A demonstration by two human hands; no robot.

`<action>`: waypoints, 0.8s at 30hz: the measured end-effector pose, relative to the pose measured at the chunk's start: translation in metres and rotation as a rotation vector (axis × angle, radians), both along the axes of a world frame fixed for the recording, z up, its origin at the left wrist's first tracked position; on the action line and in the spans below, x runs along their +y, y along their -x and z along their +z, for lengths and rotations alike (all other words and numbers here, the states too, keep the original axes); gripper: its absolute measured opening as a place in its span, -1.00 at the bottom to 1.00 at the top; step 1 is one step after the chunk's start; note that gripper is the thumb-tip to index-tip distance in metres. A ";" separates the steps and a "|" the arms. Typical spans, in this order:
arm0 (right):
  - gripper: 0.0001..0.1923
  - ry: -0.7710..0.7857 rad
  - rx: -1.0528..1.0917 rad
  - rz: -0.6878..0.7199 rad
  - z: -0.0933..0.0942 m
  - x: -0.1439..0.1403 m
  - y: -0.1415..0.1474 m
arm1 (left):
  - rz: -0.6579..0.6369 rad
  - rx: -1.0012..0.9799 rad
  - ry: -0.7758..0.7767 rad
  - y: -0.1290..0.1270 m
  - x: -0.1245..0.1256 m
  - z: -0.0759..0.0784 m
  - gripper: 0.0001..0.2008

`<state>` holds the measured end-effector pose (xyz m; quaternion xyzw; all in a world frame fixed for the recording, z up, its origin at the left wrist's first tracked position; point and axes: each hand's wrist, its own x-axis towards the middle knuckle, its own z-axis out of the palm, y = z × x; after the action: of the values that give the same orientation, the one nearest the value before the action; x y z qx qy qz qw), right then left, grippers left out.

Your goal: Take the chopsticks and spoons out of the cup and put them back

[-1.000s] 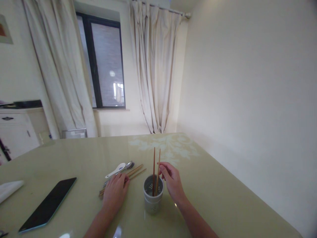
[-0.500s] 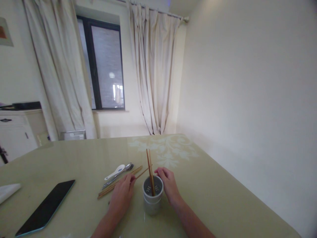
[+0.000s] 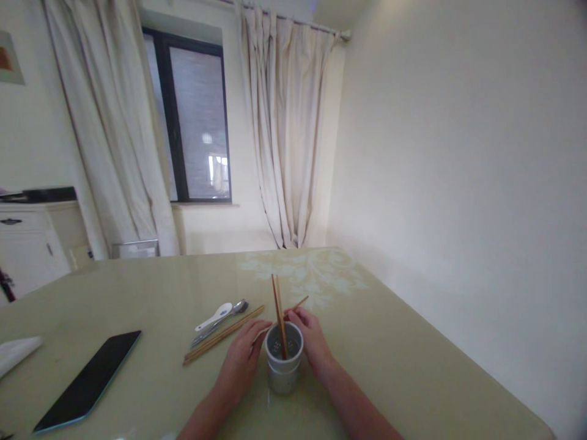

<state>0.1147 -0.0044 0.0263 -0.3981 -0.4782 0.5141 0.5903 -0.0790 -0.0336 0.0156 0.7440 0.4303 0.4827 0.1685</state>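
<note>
so, looking down from my head camera, i am bringing both hands in around the utensil cup, which is standing upright on the table just in front of me. my left hand is pinching one loose chopstick at its near end, fingers closed on it; the stick is running behind the cup, its far tip showing past my right hand. my right hand is curling against the cup's far right rim, fingers bent in; i cannot tell whether it is also gripping the stick or only steadying the cup. two chopsticks are already standing in the cup, leaning a little to the left.

to do this well, i am judging that i should be tipping the loose stick upright before lowering it, keeping the cup braced so it is not sliding on the glossy surface, and aiming for the open side of the mouth so i am not knocking the standing pair.

the cup is sitting between my two hands, touching or nearly touching both. just left of my left hand, another pair of chopsticks is lying flat, with a white spoon and a metal spoon beside them. a dark phone is lying well apart, near the left edge.
</note>
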 end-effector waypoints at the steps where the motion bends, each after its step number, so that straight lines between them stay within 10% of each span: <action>1: -0.39 -0.007 0.018 -0.039 0.003 0.000 -0.003 | 0.037 -0.001 -0.034 0.001 0.001 -0.002 -0.70; 11: -0.47 -0.313 0.331 -0.660 0.048 0.004 -0.073 | 0.418 0.383 -0.053 0.034 0.014 -0.009 -0.70; 24: -0.57 -0.313 -0.029 -0.266 0.049 -0.027 -0.026 | 0.663 0.837 0.076 0.043 0.004 -0.002 -0.70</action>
<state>0.1404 -0.0312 0.0749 -0.3686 -0.5039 0.3455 0.7006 -0.1225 -0.0294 0.0140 0.6905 0.6897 0.1562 -0.1523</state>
